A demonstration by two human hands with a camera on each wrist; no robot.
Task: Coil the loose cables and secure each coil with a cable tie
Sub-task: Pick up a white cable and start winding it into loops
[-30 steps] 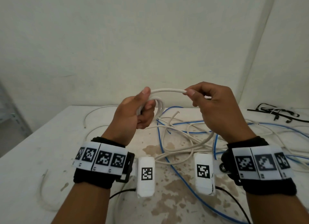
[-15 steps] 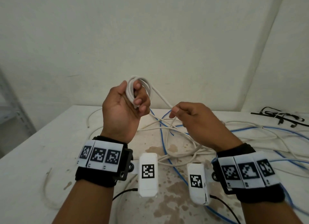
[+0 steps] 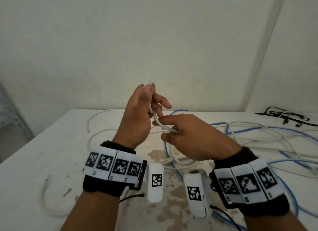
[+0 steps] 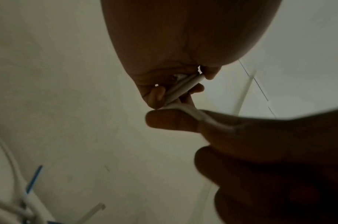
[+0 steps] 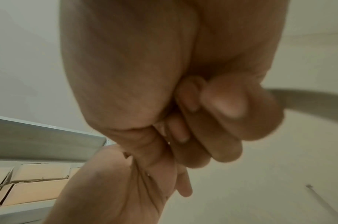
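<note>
Since half a second ago, the right hand (image 3: 194,137) has been brought up and in, close to the left hand (image 3: 137,117), and the left hand has been turned so its thumb points up. The white cable (image 3: 159,122) is held up above the tabletop (image 3: 51,144) by both hands. A few loops of it are squeezed in the left grip, with the fingers (image 4: 156,95) curled round them. A bit of cable is seen poking out above the thumb. From there the cable is bent down to the right grip, where it is pinched between the thumb and the fingers (image 5: 223,104). The two hands are nearly touching. The rest of the white cable is left lying loose on the tabletop, mixed up with a blue cable (image 3: 240,129). A bunch of black cable ties (image 3: 282,117) is seen at the far right of the tabletop, well apart from the hands. Brown stains (image 3: 172,211) are spread on the tabletop under the wrists.
</note>
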